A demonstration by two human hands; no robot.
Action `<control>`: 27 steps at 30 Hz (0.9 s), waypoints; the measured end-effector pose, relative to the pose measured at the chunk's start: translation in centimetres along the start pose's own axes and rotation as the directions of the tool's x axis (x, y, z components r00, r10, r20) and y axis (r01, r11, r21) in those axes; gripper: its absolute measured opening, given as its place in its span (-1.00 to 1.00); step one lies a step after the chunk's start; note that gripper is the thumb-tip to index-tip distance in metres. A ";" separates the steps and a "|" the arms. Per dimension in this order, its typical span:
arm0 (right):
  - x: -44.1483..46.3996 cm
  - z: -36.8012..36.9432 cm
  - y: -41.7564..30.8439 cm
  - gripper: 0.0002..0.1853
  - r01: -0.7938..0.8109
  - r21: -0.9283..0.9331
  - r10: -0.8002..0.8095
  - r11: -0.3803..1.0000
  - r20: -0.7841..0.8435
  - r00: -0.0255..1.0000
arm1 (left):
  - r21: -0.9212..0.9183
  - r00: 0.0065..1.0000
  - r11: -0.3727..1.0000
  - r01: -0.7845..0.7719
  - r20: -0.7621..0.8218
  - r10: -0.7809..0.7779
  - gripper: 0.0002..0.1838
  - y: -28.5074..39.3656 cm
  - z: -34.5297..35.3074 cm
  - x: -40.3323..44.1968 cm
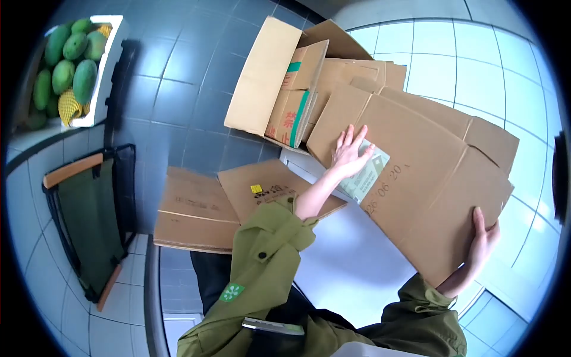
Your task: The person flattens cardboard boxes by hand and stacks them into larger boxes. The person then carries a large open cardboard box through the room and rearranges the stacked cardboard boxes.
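A flattened cardboard box (410, 172) lies slanted in front of me, with a pale green-and-white label (370, 176) and printed digits on its face. My left hand (352, 156) rests on it with fingers apart, partly over the label. At the box's lower right edge, my right hand (485, 238) grips the cardboard, thumb on the upper face and the other fingers mostly hidden. Behind it stands an open cardboard box (262, 77) with folded cardboard (291, 113) inside, bearing green tape and red print. Under my left forearm sits another flattened cardboard box (199, 199) with a small yellow sticker.
A white surface (345, 250) lies beneath the cardboard. At the far left, a white crate (112, 65) holds several green mangoes, some in yellow netting. A folded dark-green chair (95, 226) leans by the tiled wall. A flat rectangular device (273, 325) is near my lap.
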State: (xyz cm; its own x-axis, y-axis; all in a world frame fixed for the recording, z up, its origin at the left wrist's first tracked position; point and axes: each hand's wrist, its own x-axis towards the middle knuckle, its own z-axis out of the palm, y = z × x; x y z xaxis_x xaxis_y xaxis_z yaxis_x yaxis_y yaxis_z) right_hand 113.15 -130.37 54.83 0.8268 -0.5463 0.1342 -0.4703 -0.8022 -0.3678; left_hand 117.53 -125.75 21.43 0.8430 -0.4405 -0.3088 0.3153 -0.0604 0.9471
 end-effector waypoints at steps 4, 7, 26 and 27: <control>7.2 2.9 -0.9 -0.57 0.043 -0.153 -0.028 0.987 0.101 0.994 | -0.034 0.996 0.997 0.076 -0.043 -0.077 -0.20 -3.0 0.7 3.0; 11.4 3.3 -2.6 -0.56 0.021 -0.365 0.024 0.931 0.119 0.993 | -0.066 0.991 0.990 0.122 -0.047 -0.125 -0.16 -3.7 0.4 4.7; 14.6 18.1 -3.4 -0.55 0.166 -0.512 -0.065 0.843 0.209 0.976 | -0.247 0.870 0.878 0.409 -0.184 -0.457 -0.18 -12.9 -3.6 9.5; 15.2 19.5 1.2 -0.55 0.296 -0.474 -0.231 0.829 0.191 0.954 | -0.239 0.837 0.865 0.442 -0.238 -0.493 -0.32 -14.1 -3.3 10.1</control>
State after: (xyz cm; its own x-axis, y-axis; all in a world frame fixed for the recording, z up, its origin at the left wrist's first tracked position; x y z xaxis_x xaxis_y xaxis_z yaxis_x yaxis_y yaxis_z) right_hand 131.13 -134.93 38.51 0.9564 -0.2896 0.0379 -0.2917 -0.9411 0.1708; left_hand 123.01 -126.40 4.69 0.6536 -0.1260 -0.7462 0.7490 -0.0330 0.6617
